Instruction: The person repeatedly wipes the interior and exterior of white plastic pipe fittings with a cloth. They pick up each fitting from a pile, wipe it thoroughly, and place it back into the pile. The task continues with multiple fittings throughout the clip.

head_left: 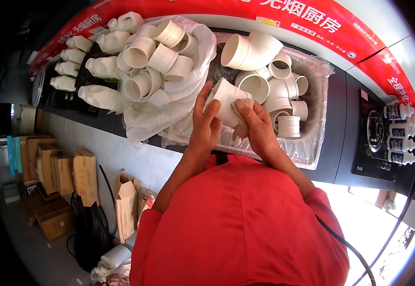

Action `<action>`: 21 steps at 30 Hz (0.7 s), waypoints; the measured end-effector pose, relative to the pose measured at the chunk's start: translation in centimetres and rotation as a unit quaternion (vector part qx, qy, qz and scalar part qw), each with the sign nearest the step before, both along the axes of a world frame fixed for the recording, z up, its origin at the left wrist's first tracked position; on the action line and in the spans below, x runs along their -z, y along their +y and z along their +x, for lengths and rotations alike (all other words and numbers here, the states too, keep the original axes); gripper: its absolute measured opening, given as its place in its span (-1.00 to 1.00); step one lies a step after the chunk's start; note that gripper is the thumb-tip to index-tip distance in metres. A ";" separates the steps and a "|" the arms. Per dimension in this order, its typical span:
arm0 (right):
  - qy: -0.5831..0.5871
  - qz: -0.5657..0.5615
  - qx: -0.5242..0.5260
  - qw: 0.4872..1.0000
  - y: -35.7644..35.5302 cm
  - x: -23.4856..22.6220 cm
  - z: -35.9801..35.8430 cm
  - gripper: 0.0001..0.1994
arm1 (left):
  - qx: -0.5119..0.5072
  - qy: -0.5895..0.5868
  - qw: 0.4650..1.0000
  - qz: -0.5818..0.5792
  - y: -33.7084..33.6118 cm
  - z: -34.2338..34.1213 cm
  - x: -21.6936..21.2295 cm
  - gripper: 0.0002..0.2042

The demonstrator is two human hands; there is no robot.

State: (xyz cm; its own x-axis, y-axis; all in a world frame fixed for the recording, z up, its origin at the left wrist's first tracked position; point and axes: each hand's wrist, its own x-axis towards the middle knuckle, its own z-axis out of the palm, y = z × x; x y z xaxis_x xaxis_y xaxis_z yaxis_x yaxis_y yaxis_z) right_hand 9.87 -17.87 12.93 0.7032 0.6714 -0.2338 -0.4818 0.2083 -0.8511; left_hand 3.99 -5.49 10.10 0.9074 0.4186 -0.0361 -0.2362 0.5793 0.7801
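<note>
Between my two hands I hold a white plastic pipe fitting [225, 99], tilted, above the near edge of a plastic-lined bin [318, 119]. My left hand [206, 119] grips its left side, thumb on the near face. A beige cloth [240, 119] is bunched in my right hand [256, 121] and pressed against the fitting's right side. Behind, the bin holds several white pipe elbows and couplings, with a large elbow [255, 50] on top. To the left, a white plastic bag [155, 114] lies spread under a heap of more white fittings [162, 58].
White bottles [103, 67] stand in rows on the dark counter [337, 102] at the left. At the right are a black cooktop [373, 143] and several labelled bottles [400, 128]. Cardboard boxes [86, 171] and a black bag [88, 233] sit on the floor at left.
</note>
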 end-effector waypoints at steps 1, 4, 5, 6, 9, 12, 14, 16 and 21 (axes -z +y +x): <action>0.009 0.007 -0.013 1.000 -0.1 -0.2 0.0 -0.69 | -0.001 -0.007 1.000 -0.020 0.0 0.1 -0.2 -0.34; -0.005 -0.022 0.017 1.000 0.4 -1.6 -0.8 -0.69 | -0.018 -0.005 0.998 -0.063 -0.1 0.2 -0.8 -0.34; -0.053 -0.027 0.024 0.998 0.6 -1.2 -1.1 -0.68 | -0.031 0.012 0.997 -0.067 -0.3 0.1 -1.1 -0.38; -0.103 -0.033 0.033 0.994 0.7 -0.1 -1.3 -0.67 | -0.041 0.028 0.996 -0.073 -0.5 0.1 -1.5 -0.43; -0.323 -0.080 0.068 0.941 1.7 3.2 -1.5 -0.70 | -0.016 0.076 0.990 -0.114 -0.8 0.0 -3.7 -0.58; -0.490 -0.137 0.088 0.856 1.8 4.7 -1.4 -0.66 | -0.047 0.105 0.985 -0.127 -1.0 0.4 -2.8 -0.69; -0.464 -0.122 0.091 0.873 1.7 5.3 -1.3 -0.66 | -0.020 0.072 0.989 -0.130 -0.6 0.3 -1.6 -0.61; -0.359 -0.097 0.078 0.925 1.3 5.1 -0.8 -0.67 | -0.004 0.052 0.992 -0.114 -0.2 0.2 -0.3 -0.50; -0.040 -0.016 0.004 0.999 -0.2 0.4 0.6 -0.70 | -0.052 0.026 0.998 0.011 -0.3 0.3 0.5 -0.34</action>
